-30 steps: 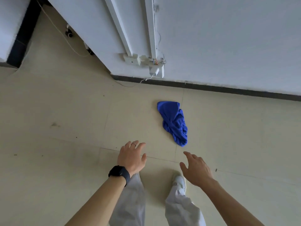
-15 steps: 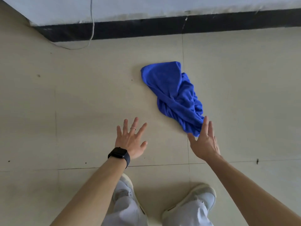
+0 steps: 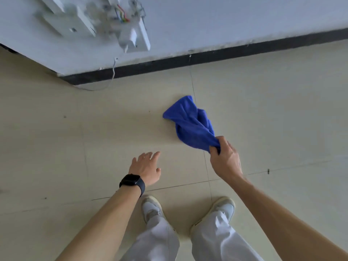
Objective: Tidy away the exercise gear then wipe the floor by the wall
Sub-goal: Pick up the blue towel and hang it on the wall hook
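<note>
The pale tiled floor (image 3: pixel 56 138) takes up most of the view, running out ahead of both hands and under them. Beyond the hands stands the white wall (image 3: pixel 226 25), with a black skirting strip (image 3: pixel 244 51) along its foot and an open socket fitting (image 3: pixel 131 36) with loose coloured wires up ahead of the left hand. Below the hands are the person's white trousers (image 3: pixel 158 242) and pale shoes (image 3: pixel 150 206).

The blue cloth (image 3: pixel 188 125) lies bunched on the floor just ahead of the right hand, between it and the skirting, well short of the wall. The right hand (image 3: pixel 225 159) grasps the near end of the cloth, fingers curled round the fabric; the far end rests on the tiles. The left hand (image 3: pixel 146 167) is released, fingers straight and spread low over the floor beside the right, holding nothing. It wears a black watch (image 3: pixel 131 180) at the wrist and a ring (image 3: pixel 147 154). A few dark specks (image 3: pixel 268 171) mark the tiles to the right of the right hand.

No exercise gear shows here, so that part looks dealt with, though this view cannot confirm it. The wiping seems about to start: the cloth is crumpled, not spread, and the floor by the wall is yet to be wiped
</note>
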Demonstrator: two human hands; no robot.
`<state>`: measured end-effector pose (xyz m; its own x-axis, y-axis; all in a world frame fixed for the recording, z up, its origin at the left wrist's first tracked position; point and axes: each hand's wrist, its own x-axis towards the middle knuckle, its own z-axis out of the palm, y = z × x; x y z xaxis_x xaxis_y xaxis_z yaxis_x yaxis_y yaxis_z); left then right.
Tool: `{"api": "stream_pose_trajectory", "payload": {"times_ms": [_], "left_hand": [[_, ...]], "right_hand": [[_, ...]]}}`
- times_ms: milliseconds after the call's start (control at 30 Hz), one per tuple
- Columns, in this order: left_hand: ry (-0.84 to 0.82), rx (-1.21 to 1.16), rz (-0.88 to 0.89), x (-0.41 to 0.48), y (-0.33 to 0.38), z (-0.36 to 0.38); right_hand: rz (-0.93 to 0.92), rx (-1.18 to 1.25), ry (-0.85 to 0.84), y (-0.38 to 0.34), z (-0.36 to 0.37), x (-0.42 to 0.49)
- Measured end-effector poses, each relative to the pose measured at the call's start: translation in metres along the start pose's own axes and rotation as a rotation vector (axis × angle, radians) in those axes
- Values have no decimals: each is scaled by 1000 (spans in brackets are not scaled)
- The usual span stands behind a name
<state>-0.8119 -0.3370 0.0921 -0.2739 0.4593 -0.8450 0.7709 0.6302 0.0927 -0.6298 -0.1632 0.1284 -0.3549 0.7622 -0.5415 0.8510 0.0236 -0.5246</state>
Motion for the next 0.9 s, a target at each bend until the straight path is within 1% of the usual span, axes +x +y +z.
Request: {"api": "stream_pose_trajectory", "payload": {"times_ms": [100,267,367,433,567,700,800,900], "left_hand": [[67,-56,26,-80,18,-85],[270,-180,187,-241,67,-224],[369,-232,318,-332,101,-286],[395,-239,424,-385,126,-318],[391,-155,649,-476,191,-362],[269,-92,849,-545,274,-375],[209,-73,906,-579,345,-373],[221,-99,928,-603,425,-366]], "right_hand": [[-65,14,-1,-66,-73,-51],[-169,-21,7,-169,-214,-158],[-217,-40,75,-205,-295,-227],[-225,-3,119,-218,-344,-272],[-242,88,193,-216,-429,-357],[-271,118,322,-189,-498,-422],[-254,169,404,-153,-547,-456],[-209,215,537,-100,-598,-479]]}}
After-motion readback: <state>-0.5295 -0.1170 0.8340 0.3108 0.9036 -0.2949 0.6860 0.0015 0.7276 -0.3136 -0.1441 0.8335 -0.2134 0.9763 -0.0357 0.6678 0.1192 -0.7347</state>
